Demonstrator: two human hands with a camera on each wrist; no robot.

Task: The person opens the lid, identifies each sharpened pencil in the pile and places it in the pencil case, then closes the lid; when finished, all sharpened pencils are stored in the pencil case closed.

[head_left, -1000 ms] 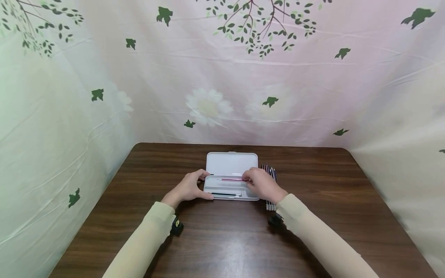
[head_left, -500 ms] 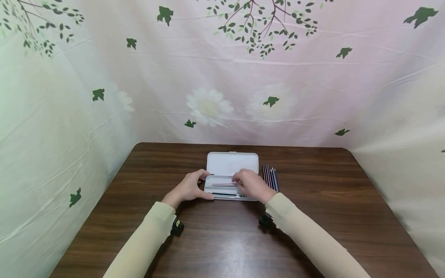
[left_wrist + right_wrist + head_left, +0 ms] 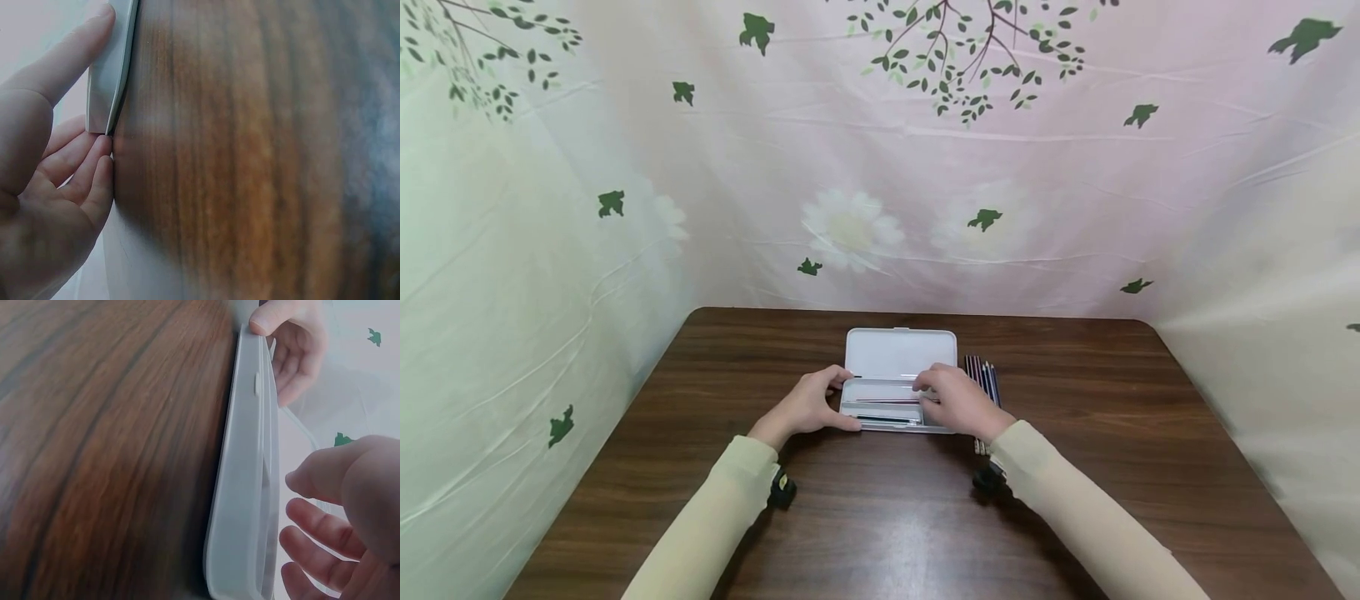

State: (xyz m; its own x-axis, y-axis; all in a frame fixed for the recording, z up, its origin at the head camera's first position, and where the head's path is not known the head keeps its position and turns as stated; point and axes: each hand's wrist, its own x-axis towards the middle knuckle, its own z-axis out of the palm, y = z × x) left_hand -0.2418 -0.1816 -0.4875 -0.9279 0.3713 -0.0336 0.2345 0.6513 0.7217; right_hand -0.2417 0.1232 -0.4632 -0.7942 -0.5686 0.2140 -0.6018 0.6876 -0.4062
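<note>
A white pencil case (image 3: 901,353) stands on the table with its hinged lid open toward the back. My left hand (image 3: 808,404) grips its left end, the thumb (image 3: 94,34) along the front wall and the fingers around the far corner. A thin reddish pencil (image 3: 886,401) lies in the rear compartment, and dark slim items (image 3: 883,419) lie in the front one. Over the right part of the case is my right hand (image 3: 958,402). In the right wrist view its thumb and fingers (image 3: 319,515) are spread apart with nothing between them.
To the right of the case, several pencils (image 3: 983,379) lie side by side, partly hidden by the right hand and wrist. The brown wooden table (image 3: 880,517) extends around. A patterned cloth (image 3: 880,208) hangs behind it and along the sides.
My right hand carried the reddish pencil left, laid it in the rear compartment and let go, then drew back slightly right. The left hand has stayed on the case.
</note>
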